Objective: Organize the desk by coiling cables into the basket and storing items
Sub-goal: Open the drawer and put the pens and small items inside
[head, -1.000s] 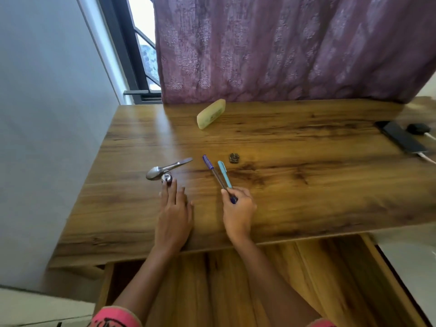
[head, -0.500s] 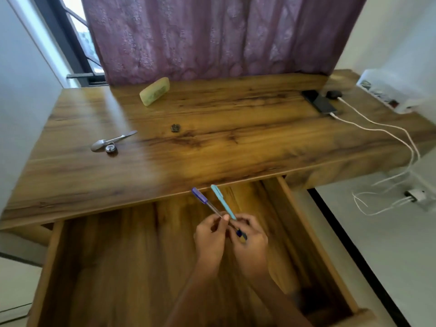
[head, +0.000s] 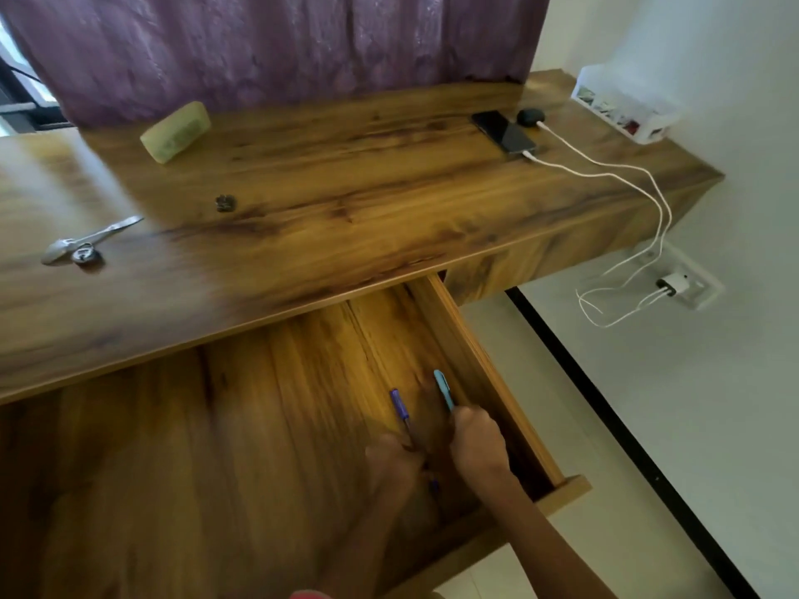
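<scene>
Both hands are low inside the open wooden drawer [head: 471, 352], near its right wall. My left hand [head: 391, 466] is shut on a purple pen [head: 400, 408]. My right hand [head: 477, 443] is shut on a light blue pen [head: 444, 389]. Both pens point away from me. On the desk [head: 346, 218] at the right lie a black phone [head: 503, 131] and a small black earbud case [head: 529, 117], each with a white cable [head: 605, 166] that hangs over the desk edge. A white basket [head: 627, 110] stands at the far right corner.
A yellow-green case [head: 175, 129] lies near the purple curtain [head: 281, 49]. A spoon [head: 91, 239], a small metal ring [head: 84, 255] and a small dark object [head: 225, 202] lie on the left half. The cables end in a wall charger [head: 672, 287].
The hands carried both pens from the desk top down into the open drawer and to the right. The pens, held together before, are now apart, one in each hand.
</scene>
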`<state>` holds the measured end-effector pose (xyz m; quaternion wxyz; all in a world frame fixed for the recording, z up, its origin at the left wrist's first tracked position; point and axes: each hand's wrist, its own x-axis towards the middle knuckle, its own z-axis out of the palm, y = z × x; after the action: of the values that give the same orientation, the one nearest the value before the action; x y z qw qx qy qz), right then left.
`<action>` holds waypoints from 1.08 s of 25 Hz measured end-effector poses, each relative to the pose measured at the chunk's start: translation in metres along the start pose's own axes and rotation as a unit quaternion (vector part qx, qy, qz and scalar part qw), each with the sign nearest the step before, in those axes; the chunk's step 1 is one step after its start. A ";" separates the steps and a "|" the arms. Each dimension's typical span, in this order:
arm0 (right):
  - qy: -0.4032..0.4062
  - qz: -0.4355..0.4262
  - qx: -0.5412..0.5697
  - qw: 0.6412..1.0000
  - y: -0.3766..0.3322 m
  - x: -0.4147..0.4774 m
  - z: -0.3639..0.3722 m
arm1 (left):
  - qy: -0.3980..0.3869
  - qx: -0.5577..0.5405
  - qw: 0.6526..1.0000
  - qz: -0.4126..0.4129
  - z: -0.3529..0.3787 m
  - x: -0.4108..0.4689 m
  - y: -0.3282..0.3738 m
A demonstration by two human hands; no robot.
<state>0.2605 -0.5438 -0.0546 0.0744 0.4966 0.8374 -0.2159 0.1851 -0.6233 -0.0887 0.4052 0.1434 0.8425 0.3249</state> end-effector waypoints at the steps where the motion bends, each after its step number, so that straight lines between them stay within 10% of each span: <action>1: -0.014 0.000 -0.039 0.999 -0.001 0.001 -0.001 | 0.005 0.018 1.000 -0.003 0.004 0.001 0.001; 14: 0.103 -0.150 -0.083 0.980 -0.038 0.005 -0.009 | 0.064 0.055 0.996 0.041 -0.033 0.005 0.010; 22: 0.188 -0.334 0.060 0.922 -0.218 0.048 -0.040 | 0.406 0.049 0.907 0.098 -0.217 0.012 0.033; 27: 0.132 -0.327 0.061 0.934 -0.314 0.113 -0.032 | 0.468 0.087 0.870 0.124 -0.331 0.067 0.023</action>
<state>-0.0634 -0.5692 0.0263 -0.1418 0.2227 0.9409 -0.2121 -0.1146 -0.7155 0.0394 -0.0946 0.1127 0.9336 0.3267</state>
